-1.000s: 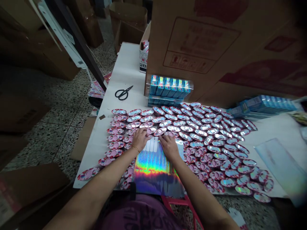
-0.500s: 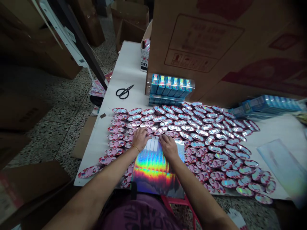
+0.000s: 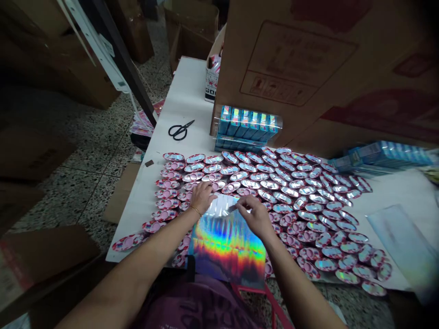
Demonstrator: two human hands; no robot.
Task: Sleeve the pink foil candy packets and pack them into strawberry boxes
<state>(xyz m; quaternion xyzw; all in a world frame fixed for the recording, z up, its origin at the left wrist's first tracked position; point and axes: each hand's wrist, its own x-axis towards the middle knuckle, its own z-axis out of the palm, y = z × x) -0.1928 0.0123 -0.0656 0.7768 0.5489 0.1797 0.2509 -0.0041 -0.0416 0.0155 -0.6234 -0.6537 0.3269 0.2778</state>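
R hand (image 3: 255,214) pinching slim shiny strip (image 3: 232,208)!
Rainbow-foil sheet (image 3: 229,249), rectangular, 6 o'clock; L hand (image 3: 201,198) at its 11 o'clock corner, thumb apart from fingers; glossy oval packs (image 3: 310,207) round it, 9 thru 3.

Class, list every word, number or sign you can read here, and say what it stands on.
No word or number is legible.
Large carton: a row of handling symbols; print above it blurred.
Purple shirt: dark letters, too dim to read.
White patterned box: black signs, too small.
Rainbow sheet: no readable print.
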